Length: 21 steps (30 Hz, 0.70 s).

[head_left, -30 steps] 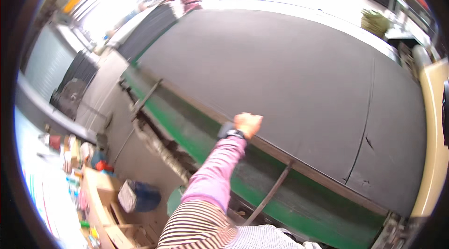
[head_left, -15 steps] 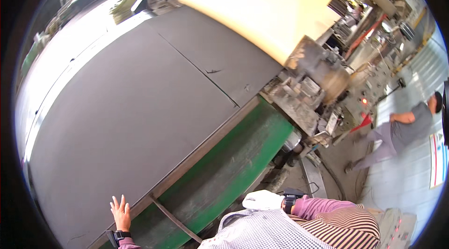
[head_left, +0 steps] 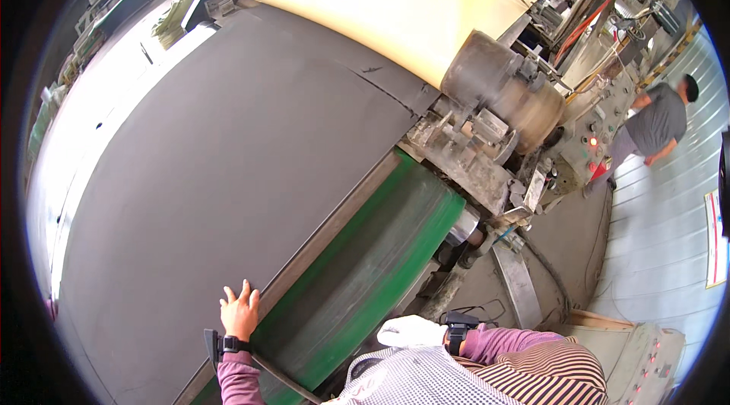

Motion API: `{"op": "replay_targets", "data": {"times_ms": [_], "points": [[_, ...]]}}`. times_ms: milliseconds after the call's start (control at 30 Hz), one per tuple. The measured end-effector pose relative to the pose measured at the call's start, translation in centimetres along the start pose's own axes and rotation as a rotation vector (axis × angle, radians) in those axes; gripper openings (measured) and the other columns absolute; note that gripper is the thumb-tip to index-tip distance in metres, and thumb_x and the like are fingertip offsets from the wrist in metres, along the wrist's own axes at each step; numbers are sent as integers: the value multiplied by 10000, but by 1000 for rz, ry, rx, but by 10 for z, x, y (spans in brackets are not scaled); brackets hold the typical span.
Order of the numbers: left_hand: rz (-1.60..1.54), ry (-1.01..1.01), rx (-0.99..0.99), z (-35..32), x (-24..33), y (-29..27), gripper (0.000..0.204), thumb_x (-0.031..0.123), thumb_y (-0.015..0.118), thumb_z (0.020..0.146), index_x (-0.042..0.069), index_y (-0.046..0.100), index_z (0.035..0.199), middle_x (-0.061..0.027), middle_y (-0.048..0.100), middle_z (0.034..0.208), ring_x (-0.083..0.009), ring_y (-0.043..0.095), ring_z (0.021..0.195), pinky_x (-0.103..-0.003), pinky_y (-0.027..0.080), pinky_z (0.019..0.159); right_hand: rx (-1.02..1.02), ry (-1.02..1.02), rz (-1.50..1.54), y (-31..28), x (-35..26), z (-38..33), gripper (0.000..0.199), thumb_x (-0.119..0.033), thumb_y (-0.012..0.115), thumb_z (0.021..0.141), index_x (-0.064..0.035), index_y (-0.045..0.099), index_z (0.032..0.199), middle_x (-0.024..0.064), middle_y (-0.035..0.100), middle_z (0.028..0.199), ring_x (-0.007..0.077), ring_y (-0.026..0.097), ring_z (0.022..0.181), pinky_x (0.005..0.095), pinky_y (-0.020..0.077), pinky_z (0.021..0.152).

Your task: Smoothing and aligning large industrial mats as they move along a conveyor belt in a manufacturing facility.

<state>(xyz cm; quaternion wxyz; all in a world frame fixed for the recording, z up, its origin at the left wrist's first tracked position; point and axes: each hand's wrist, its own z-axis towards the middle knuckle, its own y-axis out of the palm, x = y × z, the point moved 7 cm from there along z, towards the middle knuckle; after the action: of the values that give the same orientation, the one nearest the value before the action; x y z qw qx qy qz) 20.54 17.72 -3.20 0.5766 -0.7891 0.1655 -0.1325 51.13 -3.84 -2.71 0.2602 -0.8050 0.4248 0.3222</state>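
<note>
My left hand (head_left: 239,313), bare with a dark band at the wrist, lies palm down at the near edge of a wide dark grey sheet (head_left: 220,169). Its fingers are spread and hold nothing. My right hand (head_left: 411,331) wears a white glove and rests at my waist over a checked apron (head_left: 403,376); its separate fingers do not show. At the far end the grey sheet meets a large roll wrapped in pale yellow material (head_left: 365,9). A dark slit (head_left: 384,92) crosses the sheet near that roll.
A green-edged belt (head_left: 365,276) runs below the sheet's near side. A worn metal drum (head_left: 506,93) and machine parts sit at the roll's right end. Beyond stands a control panel (head_left: 601,135) with a co-worker (head_left: 658,127) beside it. Another panel (head_left: 646,367) is at lower right.
The slit in the sheet is closer to the yellow roll. My left hand has shifted right and up in the picture. The co-worker has walked farther away, and the view has shifted slightly.
</note>
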Motion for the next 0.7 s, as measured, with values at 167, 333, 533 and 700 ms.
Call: {"op": "replay_targets", "data": {"times_ms": [167, 333, 533, 700], "points": [[21, -107, 60, 53, 20, 23, 596, 573, 404, 924, 171, 522, 1348, -357, 505, 1258, -543, 525, 1106, -539, 450, 929, -49, 92, 97, -6, -10, -5, 491, -461, 500, 926, -39, 603, 1156, 121, 664, 1005, 228, 638, 912, 363, 485, 853], [-299, -91, 117, 88, 95, -28, 615, 511, 449, 939, 61, 489, 1356, -250, 472, 1363, -503, 470, 1199, -491, 401, 1013, -7, 30, 94, -4, -10, -5, 509, -469, 510, 923, -31, 596, 1166, 119, 662, 1034, 227, 624, 966, 355, 473, 884], [-191, 20, 589, -9, -29, 29, 267, 137, 493, 949, -14, 605, 1137, -225, 552, 1262, -388, 494, 1206, -470, 363, 1058, 37, -5, 114, -1, -16, -16, 462, -461, 518, 924, -53, 604, 1122, 56, 655, 907, 139, 619, 822, 315, 487, 799], [-342, -591, 355, -161, -188, 64, 310, 234, 523, 921, 28, 691, 1080, -215, 620, 1156, -359, 544, 1149, -447, 428, 990, -29, -70, -90, 10, -27, -12, 430, -449, 497, 930, -78, 624, 1108, 113, 666, 975, 241, 627, 925, 362, 477, 849]]}}
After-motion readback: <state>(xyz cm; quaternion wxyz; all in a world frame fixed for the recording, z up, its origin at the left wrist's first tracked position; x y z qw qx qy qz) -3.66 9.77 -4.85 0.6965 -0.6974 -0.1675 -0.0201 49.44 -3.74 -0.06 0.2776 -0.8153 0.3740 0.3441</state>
